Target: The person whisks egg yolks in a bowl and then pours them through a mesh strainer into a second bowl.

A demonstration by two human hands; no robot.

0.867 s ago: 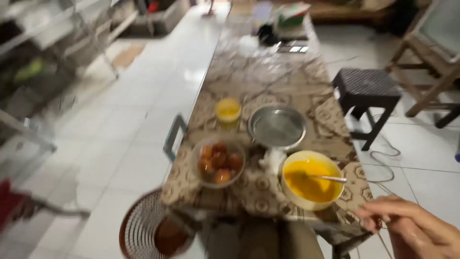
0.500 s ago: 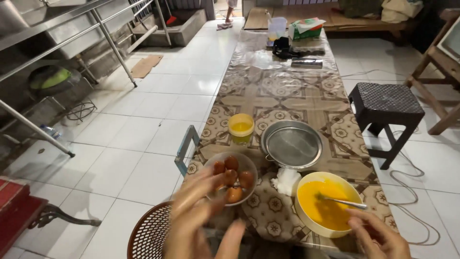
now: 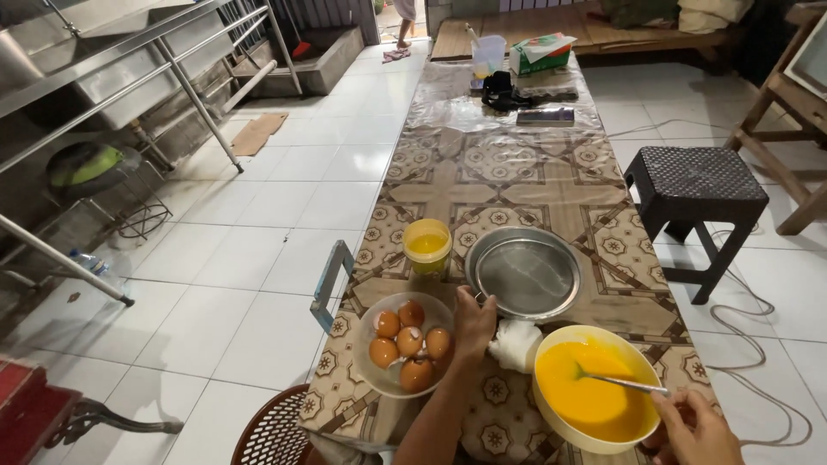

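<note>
My left hand (image 3: 473,323) rests at the right rim of a clear bowl (image 3: 368,366) holding several brown eggs (image 3: 410,341), fingers close to the eggs. My right hand (image 3: 696,428) holds the handle end of a metal fork (image 3: 622,381) that lies in a yellow bowl (image 3: 552,420) of beaten egg. A round steel pan (image 3: 526,274) sits just beyond my left hand. A small yellow cup (image 3: 427,244) of yellow liquid stands left of the pan. A crumpled white tissue (image 3: 515,342) lies between the two bowls.
The long table (image 3: 495,168) has a patterned plastic cover. At its far end are a clear jug (image 3: 488,53), a green box (image 3: 538,52) and dark items. A black stool (image 3: 693,185) stands to the right, a brown basket (image 3: 274,430) at lower left, steel racks at far left.
My left hand has gone forward from in front of the camera to the egg bowl's rim. My right hand has closed on the fork handle. The view has steadied and tilted down a little.
</note>
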